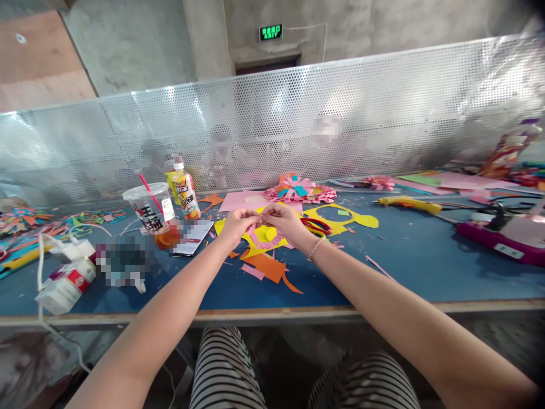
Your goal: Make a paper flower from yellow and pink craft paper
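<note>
One pink frilled paper ring (267,245) found pinched at its upper edge

The ring is located between the left hand (239,225) and the right hand (284,222), over cut yellow paper (367,220); whether the two are in contact cannot be determined. Both hands are nearly closed, with bent fingers brought together at the tips, and the ring's upper edge is gripped by each. Yellow is seen within the ring.

Red-handled scissors (322,225) are noted just beside the right hand. Orange scraps (266,266) are scattered nearer the table edge. Behind the hands, a pink paper flower (296,190) with blue and orange pieces is observed.

Farther left, a lidded plastic cup (145,205) with a red straw is stood near a bottle (186,194). Toward the right, a yellow glue gun (409,203) is laid on the blue table (426,271), which is backed by a perforated metal screen (264,113)
</note>
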The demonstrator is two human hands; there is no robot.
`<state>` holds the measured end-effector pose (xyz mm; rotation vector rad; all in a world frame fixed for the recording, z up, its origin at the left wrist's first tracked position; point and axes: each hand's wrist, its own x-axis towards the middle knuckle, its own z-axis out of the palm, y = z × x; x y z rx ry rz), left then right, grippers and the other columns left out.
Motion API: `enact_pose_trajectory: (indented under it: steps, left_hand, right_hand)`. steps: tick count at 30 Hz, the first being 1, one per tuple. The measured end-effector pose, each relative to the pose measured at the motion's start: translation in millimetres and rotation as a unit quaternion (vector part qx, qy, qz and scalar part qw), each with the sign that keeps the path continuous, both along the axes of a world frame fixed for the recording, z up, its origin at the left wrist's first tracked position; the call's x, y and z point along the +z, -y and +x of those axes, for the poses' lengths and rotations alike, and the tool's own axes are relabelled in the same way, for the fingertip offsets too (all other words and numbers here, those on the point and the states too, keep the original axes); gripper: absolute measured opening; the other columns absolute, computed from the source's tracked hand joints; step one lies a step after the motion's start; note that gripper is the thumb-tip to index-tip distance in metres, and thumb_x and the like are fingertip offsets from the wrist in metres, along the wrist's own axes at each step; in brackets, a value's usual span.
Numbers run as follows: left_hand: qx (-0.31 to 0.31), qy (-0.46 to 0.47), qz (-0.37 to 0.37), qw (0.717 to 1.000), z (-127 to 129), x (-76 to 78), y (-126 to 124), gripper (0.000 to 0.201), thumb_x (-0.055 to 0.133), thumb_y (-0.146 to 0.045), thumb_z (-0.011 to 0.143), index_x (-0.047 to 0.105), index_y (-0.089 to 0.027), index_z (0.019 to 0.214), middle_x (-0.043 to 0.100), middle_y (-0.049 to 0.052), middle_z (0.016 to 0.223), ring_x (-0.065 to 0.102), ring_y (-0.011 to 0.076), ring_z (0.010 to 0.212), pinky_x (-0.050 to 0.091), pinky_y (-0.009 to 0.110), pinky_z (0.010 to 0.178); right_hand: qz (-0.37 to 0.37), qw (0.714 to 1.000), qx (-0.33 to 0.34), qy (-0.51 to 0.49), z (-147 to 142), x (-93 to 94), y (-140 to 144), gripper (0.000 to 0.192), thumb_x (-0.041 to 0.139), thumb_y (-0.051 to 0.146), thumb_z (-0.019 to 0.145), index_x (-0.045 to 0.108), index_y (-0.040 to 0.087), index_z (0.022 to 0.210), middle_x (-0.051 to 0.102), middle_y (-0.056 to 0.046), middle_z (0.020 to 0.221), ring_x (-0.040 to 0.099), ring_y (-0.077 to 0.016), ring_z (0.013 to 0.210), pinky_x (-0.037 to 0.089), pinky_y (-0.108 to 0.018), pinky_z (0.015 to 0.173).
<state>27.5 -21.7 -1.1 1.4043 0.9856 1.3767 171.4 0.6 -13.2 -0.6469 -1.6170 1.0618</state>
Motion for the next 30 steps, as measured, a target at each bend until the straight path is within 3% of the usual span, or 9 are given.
enact_pose_trajectory:
  steps: [8, 13, 23, 30]
  left_hand:
    - [-0.009, 0.007, 0.031, 0.999, 0, -5.9, -6, 0.011, 0.065, -0.016, 0.056, 0.062, -0.012, 0.066, 0.056, -0.001, 0.050, 0.046, 0.0048, 0.041, 0.035, 0.019, 0.044]
    - [-0.004, 0.034, 0.020, 0.999, 2, -3.6, -3, 0.013, 0.066, -0.016, 0.054, 0.061, -0.011, 0.065, 0.061, 0.001, 0.056, 0.057, 0.0090, 0.052, 0.046, 0.024, 0.059]
    - [0.016, 0.051, 0.004, 0.999, 4, -4.8, -4, 0.011, 0.063, -0.011, 0.054, 0.059, -0.012, 0.064, 0.061, 0.001, 0.056, 0.058, 0.0098, 0.054, 0.047, 0.025, 0.059]
    - [0.013, 0.020, 0.048, 0.999, 4, -2.7, 1, 0.014, 0.064, -0.014, 0.056, 0.060, -0.012, 0.070, 0.063, 0.002, 0.064, 0.060, 0.0116, 0.064, 0.048, 0.026, 0.067]
  right_hand:
    - [0.012, 1.000, -0.026, 0.009, 0, -1.3, -1, 0.010, 0.062, 0.026, 0.066, 0.057, 0.018, 0.070, 0.061, 0.000, 0.067, 0.058, -0.0112, 0.062, 0.046, -0.026, 0.061]
    - [0.021, 0.999, -0.033, 0.001, 0, 0.4, 2, 0.009, 0.062, 0.024, 0.064, 0.058, 0.018, 0.066, 0.061, 0.000, 0.063, 0.057, -0.0109, 0.059, 0.045, -0.025, 0.060]
    - [0.073, 0.995, -0.034, 0.065, 2, 7.3, 11, 0.005, 0.054, 0.022, 0.069, 0.058, 0.018, 0.069, 0.061, -0.001, 0.067, 0.058, -0.0121, 0.063, 0.047, -0.027, 0.063]
    - [0.000, 0.999, -0.042, 0.013, -2, 11.3, 14, 0.014, 0.054, 0.030, 0.071, 0.054, 0.018, 0.064, 0.055, 0.000, 0.064, 0.054, -0.0104, 0.061, 0.044, -0.024, 0.061]
